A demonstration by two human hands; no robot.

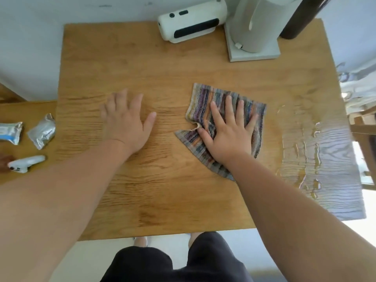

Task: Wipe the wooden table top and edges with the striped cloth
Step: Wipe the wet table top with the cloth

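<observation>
The wooden table top [166,74] fills the middle of the head view. A striped cloth [205,98] in purple, orange and grey lies flat on it, right of centre, partly bunched near its left edge. My right hand [227,131] presses down on the cloth with straight, spread fingers. My left hand [126,121] lies flat on the bare wood to the left of the cloth, fingers spread, holding nothing. A wet, shiny patch [317,163] covers the table's right side.
A white device [191,23] and a white stand on a square base [252,37] sit at the table's far edge. On a lower wooden surface at the left lie two foil wrappers [40,133] and a small white object [26,163]. My legs show below the near edge.
</observation>
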